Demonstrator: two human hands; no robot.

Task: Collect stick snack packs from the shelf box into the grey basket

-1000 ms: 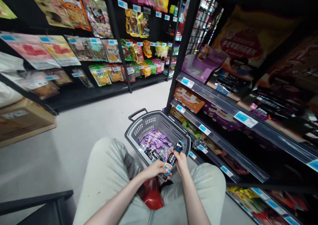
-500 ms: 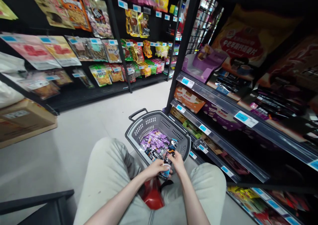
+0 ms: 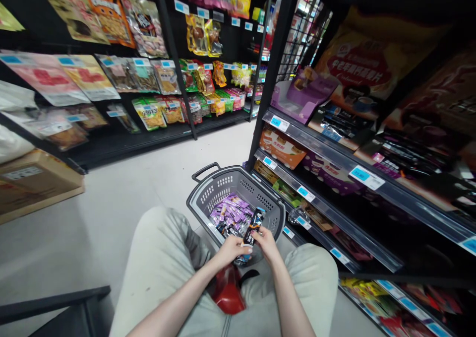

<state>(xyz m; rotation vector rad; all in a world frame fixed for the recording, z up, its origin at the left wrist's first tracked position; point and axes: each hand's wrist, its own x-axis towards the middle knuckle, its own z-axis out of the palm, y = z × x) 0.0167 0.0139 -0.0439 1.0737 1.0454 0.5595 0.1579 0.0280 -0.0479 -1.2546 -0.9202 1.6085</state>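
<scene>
- Floor (image 3: 122, 193): bright; faint shadow at left.
- Right shelf (image 3: 320, 143): interior dim, detail lost.
- Foil packets (image 3: 340, 123): small glints.
- Held packet (image 3: 255, 221): print blurred.
- Box (image 3: 37, 188): wide-angle stretch.

We log site as shop. Evidence we see: snack bags (image 3: 143, 27) filling black display rack (image 3: 137, 141), oatmeal bag (image 3: 359, 69), blue-and-white price tags (image 3: 366, 177) along shelf edges (image 3: 322, 147), grey shopping basket (image 3: 219, 183).

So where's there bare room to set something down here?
The pale floor, between the cardboard box, black rack and basket, has the most room. Crowded: the basket, where purple packets lie heaped and the left hand and right hand hold a black packet close by. Little gap shows between basket and right-hand shelving.
</scene>
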